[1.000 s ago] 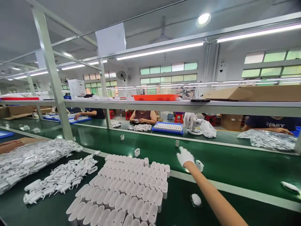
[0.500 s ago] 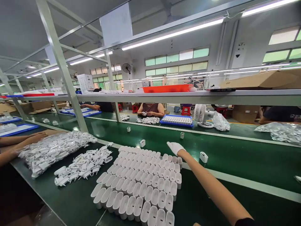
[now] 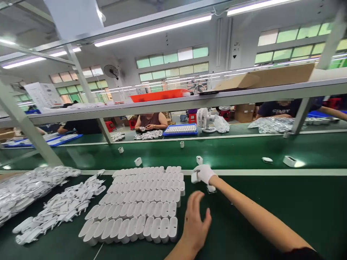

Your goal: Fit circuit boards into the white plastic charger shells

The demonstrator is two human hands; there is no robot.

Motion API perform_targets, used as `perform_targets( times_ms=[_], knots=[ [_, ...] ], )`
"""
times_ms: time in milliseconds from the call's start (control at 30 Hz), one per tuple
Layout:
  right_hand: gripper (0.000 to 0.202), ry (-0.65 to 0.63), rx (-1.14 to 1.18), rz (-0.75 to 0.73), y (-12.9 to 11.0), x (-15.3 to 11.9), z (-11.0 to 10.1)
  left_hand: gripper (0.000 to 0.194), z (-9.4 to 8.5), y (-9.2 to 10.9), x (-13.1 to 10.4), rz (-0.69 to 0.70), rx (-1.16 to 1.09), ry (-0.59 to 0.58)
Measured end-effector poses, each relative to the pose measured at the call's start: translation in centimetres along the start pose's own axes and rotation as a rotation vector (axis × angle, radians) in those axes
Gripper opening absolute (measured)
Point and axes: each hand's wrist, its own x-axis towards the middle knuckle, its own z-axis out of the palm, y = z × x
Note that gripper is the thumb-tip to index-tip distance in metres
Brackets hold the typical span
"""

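Note:
My right hand (image 3: 204,174), in a white glove, is closed on a white cup-shaped housing (image 3: 195,177) at the near edge of the green belt. A small white part (image 3: 211,189) lies just below the glove. My bare left hand (image 3: 195,220) is raised with curled, parted fingers and nothing between them. To its left stand rows of white oval housings (image 3: 135,207), open side up. Farther left lies a loose pile of small white parts (image 3: 62,202).
Single white pieces sit on the green belt (image 3: 162,157). A bag of white parts (image 3: 32,184) lies at the left. A shelf (image 3: 162,106) on metal posts crosses above the belt. People sit across from me.
My left hand has come into view beside the rows. The gloved right hand now has a housing in it and is nearer the belt's edge. The view has swung right.

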Motion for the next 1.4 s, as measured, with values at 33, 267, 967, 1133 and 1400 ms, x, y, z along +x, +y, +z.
perform_targets(
  times_ms=[33,267,967,1133,1400],
  knots=[
    [0.012,-0.028,0.031,-0.036,0.7,-1.9,0.0,0.049,-0.1,0.1,0.2,-0.114,-0.02,0.012],
    [0.038,0.048,0.132,-0.064,7.3,-8.6,-0.8,0.049,2.8,-0.9,1.8,-0.446,-0.18,-0.383],
    [0.033,0.439,0.705,-0.037,9.2,-14.9,0.4,0.042,2.6,0.6,2.2,-0.156,-0.223,-0.26],
    [0.035,0.665,0.312,-0.44,7.6,-16.7,1.4,0.038,2.4,0.5,1.0,-0.007,-0.181,-0.338],
    [0.034,0.683,-0.047,-0.776,7.4,-17.9,0.0,0.038,2.6,-0.1,0.7,0.138,-0.095,-0.318]
  ],
)
